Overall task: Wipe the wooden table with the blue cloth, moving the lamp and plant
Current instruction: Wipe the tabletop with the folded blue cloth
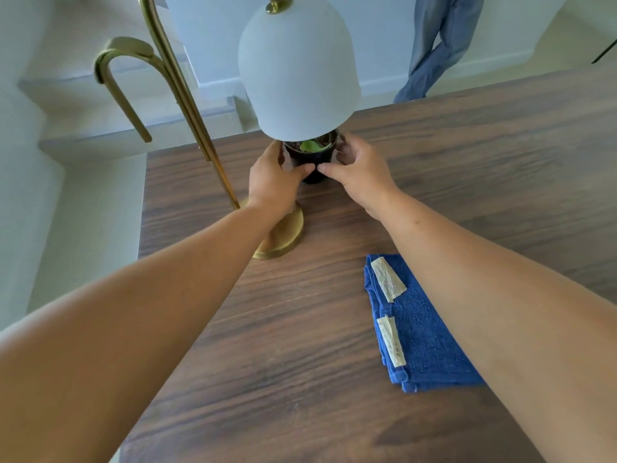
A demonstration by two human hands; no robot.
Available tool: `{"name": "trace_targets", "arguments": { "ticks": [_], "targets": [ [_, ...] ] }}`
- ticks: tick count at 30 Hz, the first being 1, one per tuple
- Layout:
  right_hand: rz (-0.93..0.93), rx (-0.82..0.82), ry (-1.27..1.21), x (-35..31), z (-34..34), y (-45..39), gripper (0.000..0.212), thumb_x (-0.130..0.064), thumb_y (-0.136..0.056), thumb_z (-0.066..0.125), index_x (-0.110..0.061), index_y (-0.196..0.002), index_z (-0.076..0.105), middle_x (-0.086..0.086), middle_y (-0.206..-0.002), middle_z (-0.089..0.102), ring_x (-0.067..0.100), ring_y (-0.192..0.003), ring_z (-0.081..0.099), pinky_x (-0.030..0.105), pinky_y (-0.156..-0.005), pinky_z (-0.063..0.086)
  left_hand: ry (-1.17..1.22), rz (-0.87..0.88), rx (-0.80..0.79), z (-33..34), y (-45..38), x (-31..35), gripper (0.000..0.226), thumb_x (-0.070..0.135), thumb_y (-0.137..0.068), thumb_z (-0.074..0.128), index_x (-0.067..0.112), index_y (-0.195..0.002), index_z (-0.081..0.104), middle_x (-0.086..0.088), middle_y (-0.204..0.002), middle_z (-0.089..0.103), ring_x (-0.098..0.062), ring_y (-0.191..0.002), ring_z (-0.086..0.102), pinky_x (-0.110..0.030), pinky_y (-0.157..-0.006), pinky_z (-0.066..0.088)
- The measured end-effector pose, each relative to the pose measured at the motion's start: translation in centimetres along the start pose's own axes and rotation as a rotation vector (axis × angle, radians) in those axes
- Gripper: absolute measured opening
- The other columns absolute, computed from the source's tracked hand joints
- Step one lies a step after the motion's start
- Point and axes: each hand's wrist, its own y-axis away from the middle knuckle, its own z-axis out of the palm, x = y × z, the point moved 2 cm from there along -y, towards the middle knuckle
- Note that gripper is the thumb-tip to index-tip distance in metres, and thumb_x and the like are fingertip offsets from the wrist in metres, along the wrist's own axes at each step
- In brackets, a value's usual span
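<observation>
Now both hands, left hand (275,182) and right hand (359,170), clasp the plant pot (312,158) near the table's (300,329) far edge; lift level, clearing the lamp shade (297,68)

A small dark plant pot (312,162) with a green leaf showing is tucked upright under the frosted white shade of the brass lamp (297,71), whose round base sits just beside it. The blue cloth (424,329) is left folded flat on the dark wooden bench (267,329), two white tags facing up.
</observation>
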Motion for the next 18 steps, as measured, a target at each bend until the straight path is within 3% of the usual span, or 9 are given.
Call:
{"name": "trace_targets", "arguments": {
  "ticks": [3, 6, 9, 12, 14, 16, 18],
  "targets": [
    [0.046, 0.012, 0.120, 0.2, -1.8, 2.4, 0.076, -0.019, -0.086, 0.076, -0.017, -0.152, 0.039, 0.003, -0.149, 0.050, 0.015, -0.133, 0.050, 0.033, -0.110, 0.042, -0.043, -0.027, 0.173, 0.8, 2.6, 0.6, 0.056, 0.034, -0.089, 0.071, 0.015, -0.140, 0.054, 0.001, -0.133, 0.059, -0.015, -0.124, 0.053, -0.028, -0.103, 0.042],
    [0.045, 0.015, 0.239, 0.8, -4.5, 6.1, 0.068, -0.016, -0.090, 0.070, -0.016, -0.151, 0.040, 0.001, -0.150, 0.049, 0.014, -0.135, 0.048, 0.032, -0.113, 0.040, -0.037, 0.011, 0.211, 2.0, 5.9, 0.9, 0.049, 0.035, -0.094, 0.066, 0.013, -0.136, 0.058, 0.003, -0.122, 0.059, -0.012, -0.110, 0.057, -0.030, -0.102, 0.047],
    [0.053, 0.065, 0.377, 1.6, -6.9, 10.7, 0.060, -0.018, -0.092, 0.065, -0.016, -0.149, 0.045, -0.001, -0.148, 0.051, 0.012, -0.137, 0.045, 0.024, -0.113, 0.033, -0.023, 0.151, 0.052, 3.9, 9.3, 1.3, 0.040, 0.034, -0.096, 0.064, 0.012, -0.129, 0.064, 0.002, -0.118, 0.064, -0.008, -0.103, 0.061, -0.025, -0.096, 0.051],
    [0.050, 0.095, 0.544, 2.4, -7.5, 16.2, 0.054, -0.023, -0.097, 0.060, -0.014, -0.148, 0.046, 0.001, -0.151, 0.047, 0.014, -0.142, 0.037, 0.023, -0.111, 0.027, -0.129, 0.342, -0.165, 5.2, 13.0, 1.4, 0.034, 0.034, -0.098, 0.060, 0.012, -0.122, 0.069, 0.002, -0.119, 0.067, -0.013, -0.110, 0.062, -0.031, -0.100, 0.048],
    [0.038, 0.072, 0.632, 3.2, -7.1, 19.5, 0.054, -0.027, -0.100, 0.056, -0.012, -0.149, 0.042, 0.003, -0.156, 0.040, 0.016, -0.148, 0.027, 0.027, -0.117, 0.021, -0.272, 0.451, -0.348, 5.5, 15.1, 0.9, 0.043, 0.040, -0.098, 0.057, 0.016, -0.133, 0.062, 0.003, -0.138, 0.060, -0.013, -0.129, 0.052, -0.025, -0.112, 0.035],
    [0.002, 0.028, 0.779, 4.4, -6.4, 21.7, 0.056, -0.035, -0.103, 0.048, -0.011, -0.153, 0.036, 0.004, -0.162, 0.029, 0.018, -0.152, 0.017, 0.033, -0.123, 0.011, -0.450, 0.558, -0.490, 5.5, 16.1, 0.3, 0.062, 0.052, -0.098, 0.050, 0.019, -0.150, 0.043, 0.005, -0.158, 0.036, -0.009, -0.147, 0.027, -0.025, -0.121, 0.013],
    [-0.026, -0.009, 0.948, 5.5, -6.0, 22.7, 0.061, -0.046, -0.105, 0.029, -0.013, -0.157, 0.025, 0.002, -0.166, 0.014, 0.018, -0.154, 0.007, 0.036, -0.125, 0.001, -0.594, 0.616, -0.560, 5.4, 16.1, -0.2, 0.073, 0.061, -0.098, 0.038, 0.021, -0.158, 0.023, 0.006, -0.165, 0.015, -0.008, -0.152, 0.007, -0.028, -0.123, -0.003]
  ]
}}
